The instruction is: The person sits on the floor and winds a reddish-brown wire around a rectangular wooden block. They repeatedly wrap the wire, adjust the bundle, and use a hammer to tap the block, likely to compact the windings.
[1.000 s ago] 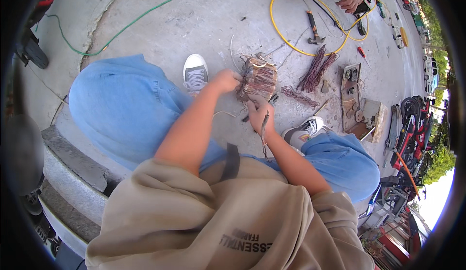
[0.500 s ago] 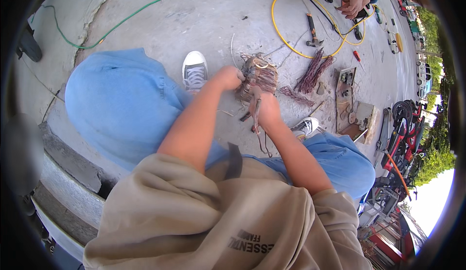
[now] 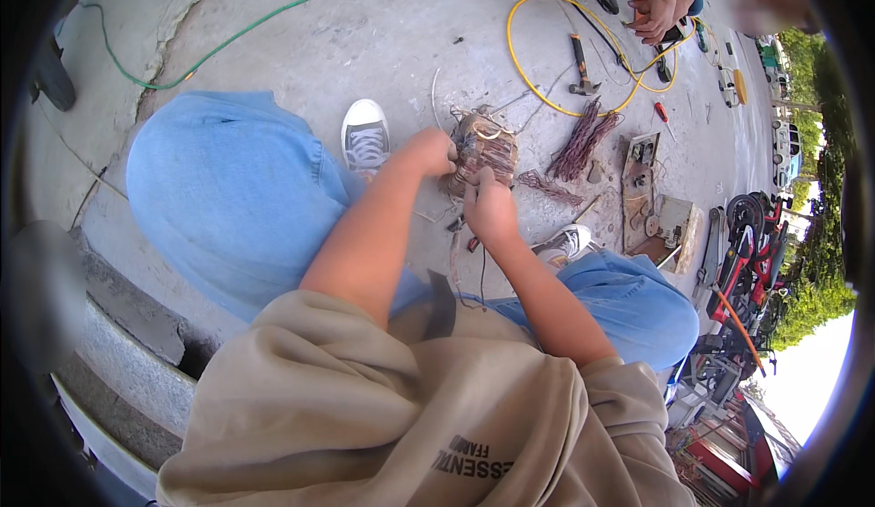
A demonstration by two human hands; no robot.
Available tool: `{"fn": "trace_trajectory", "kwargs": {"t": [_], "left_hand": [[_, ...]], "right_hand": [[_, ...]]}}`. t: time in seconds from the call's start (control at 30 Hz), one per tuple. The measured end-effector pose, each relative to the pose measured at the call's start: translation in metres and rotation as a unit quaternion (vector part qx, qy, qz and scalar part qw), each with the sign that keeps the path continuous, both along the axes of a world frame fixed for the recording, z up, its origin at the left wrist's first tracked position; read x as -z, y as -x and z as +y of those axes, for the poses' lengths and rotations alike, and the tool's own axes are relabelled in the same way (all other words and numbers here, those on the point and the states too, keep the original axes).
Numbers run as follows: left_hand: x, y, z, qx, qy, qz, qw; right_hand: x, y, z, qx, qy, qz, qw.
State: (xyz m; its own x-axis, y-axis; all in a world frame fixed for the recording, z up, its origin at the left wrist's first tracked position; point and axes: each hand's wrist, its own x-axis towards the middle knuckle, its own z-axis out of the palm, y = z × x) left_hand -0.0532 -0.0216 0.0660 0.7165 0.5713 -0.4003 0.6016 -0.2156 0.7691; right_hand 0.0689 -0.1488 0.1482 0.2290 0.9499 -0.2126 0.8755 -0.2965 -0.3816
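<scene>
1. Two bare hands work nearest me, over one wire-wound block (image 3: pixel 485 147). It sits on the ground between the person's feet, slightly beyond them. The left hand (image 3: pixel 432 153) is closed on the block's left edge; the right hand (image 3: pixel 490 210) has its fingers bent against the near face, though I can't tell whether they pinch a strand.
2. Two dark sneakers with white toes show, the left one (image 3: pixel 365 135) beside the left hand, the right one (image 3: pixel 564 244) partly under a trouser leg.
3. Two bundles of reddish wire lie right of the block: one large bundle (image 3: pixel 576 149), one small bundle (image 3: pixel 550 187).
4. Right of those rests one opened metal casing (image 3: pixel 676 219), dirty and pale.
5. Farther out: one hammer (image 3: pixel 582 86), one red-handled screwdriver (image 3: pixel 661 111), one looped yellow hose (image 3: pixel 509 42) and one green hose (image 3: pixel 190 75).
6. The concrete floor (image 3: pixel 365 51) is grey, specked with debris and cracked on the left, where a stone step (image 3: pixel 132 347) runs.
7. Beyond, one other person's two hands (image 3: pixel 653 20) hang close together; red machinery (image 3: pixel 740 243) and trees (image 3: pixel 807 315) line the right side.
</scene>
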Motion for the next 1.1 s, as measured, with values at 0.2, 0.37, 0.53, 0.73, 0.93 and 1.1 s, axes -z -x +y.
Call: {"fn": "trace_trajectory", "kwargs": {"t": [0.2, 0.37, 0.53, 0.73, 0.93, 1.1], "left_hand": [[-0.013, 0.01, 0.002, 0.015, 0.018, -0.012, 1.0], [-0.013, 0.007, 0.002, -0.026, 0.034, -0.013, 0.999], [-0.002, 0.0, 0.002, -0.059, 0.001, -0.025, 0.998], [-0.004, -0.002, 0.0, -0.069, 0.015, -0.04, 0.997], [-0.001, -0.003, 0.001, -0.091, -0.016, -0.048, 0.995], [-0.003, -0.01, -0.007, -0.151, -0.065, -0.02, 0.986]], "right_hand": [[0.005, 0.011, 0.0, 0.048, 0.012, -0.039, 0.998], [0.003, 0.011, 0.009, 0.033, -0.008, -0.064, 0.997], [0.014, 0.01, 0.022, 0.076, -0.051, -0.07, 0.993], [0.011, 0.016, 0.023, 0.099, -0.042, -0.032, 0.994], [0.018, 0.015, 0.026, 0.116, -0.056, -0.021, 0.991], [0.026, 0.015, 0.04, 0.133, -0.066, -0.013, 0.989]]}}
